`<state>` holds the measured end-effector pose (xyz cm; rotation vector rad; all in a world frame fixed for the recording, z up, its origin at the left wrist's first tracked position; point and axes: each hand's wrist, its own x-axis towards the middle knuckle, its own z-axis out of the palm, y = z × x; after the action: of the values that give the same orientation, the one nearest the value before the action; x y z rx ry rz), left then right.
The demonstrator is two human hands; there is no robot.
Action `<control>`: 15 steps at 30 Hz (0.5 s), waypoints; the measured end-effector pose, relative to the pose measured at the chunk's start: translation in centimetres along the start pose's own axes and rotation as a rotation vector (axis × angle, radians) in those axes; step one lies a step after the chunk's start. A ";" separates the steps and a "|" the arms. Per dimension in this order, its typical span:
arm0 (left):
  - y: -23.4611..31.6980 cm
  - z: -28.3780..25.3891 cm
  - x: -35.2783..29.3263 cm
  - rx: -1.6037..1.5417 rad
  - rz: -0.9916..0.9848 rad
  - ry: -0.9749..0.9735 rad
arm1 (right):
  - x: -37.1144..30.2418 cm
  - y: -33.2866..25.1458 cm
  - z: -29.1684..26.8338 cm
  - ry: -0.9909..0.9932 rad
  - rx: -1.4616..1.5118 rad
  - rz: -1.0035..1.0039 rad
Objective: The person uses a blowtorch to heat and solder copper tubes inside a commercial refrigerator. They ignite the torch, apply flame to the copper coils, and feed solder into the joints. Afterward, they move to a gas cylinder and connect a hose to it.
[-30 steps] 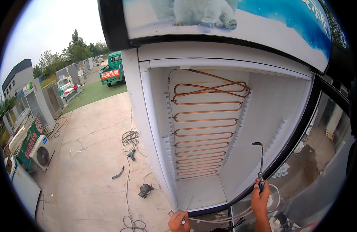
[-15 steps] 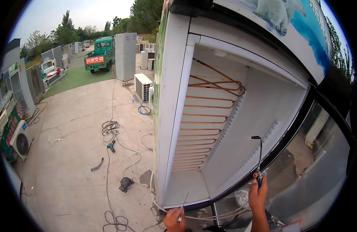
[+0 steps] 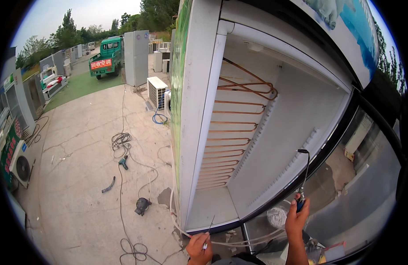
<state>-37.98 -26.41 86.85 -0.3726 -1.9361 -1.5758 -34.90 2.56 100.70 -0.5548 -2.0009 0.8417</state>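
Observation:
My right hand (image 3: 296, 221) grips a torch (image 3: 306, 179) by its handle. The torch's slim neck rises and bends left at the tip, in front of the cabinet's opening; no flame is visible. Low at the cabinet's front edge, my left hand (image 3: 198, 250) is closed around a thin metal rod (image 3: 211, 224) that points upward. Something small and white also shows at its fingers. The tall white display fridge (image 3: 195, 110) is open in front of me. Along its inner wall runs a copper coil (image 3: 239, 103) in many bends, its top loops crossing and hanging loose.
Pale hoses (image 3: 257, 242) run past my hands. To the right stands a glass door (image 3: 367, 190) with a dark frame. On the concrete at left lie a coiled cable (image 3: 121, 140), a green power tool (image 3: 123, 162) and a dark motor-like part (image 3: 142, 206). A green truck (image 3: 107, 57) stands farther back.
The view has shifted slightly. My right hand and the torch have moved a little to the right, and the torch tip sits slightly higher. My left hand still holds the rod in nearly the same place.

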 end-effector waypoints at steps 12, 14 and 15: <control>0.3 -0.8 -0.2 0.045 0.044 -0.055 | -1.5 -0.2 -0.2 -0.058 0.032 -0.012; 0.1 -0.9 -0.7 0.039 0.038 -0.070 | -2.0 0.7 -0.3 -0.067 0.023 -0.012; -0.2 -0.8 -1.1 0.028 0.033 -0.076 | -2.2 1.2 -0.5 -0.070 0.013 -0.013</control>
<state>-37.05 -27.07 86.13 -0.4568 -1.9975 -1.5316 -33.22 2.12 98.85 -0.5107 -2.0590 0.8758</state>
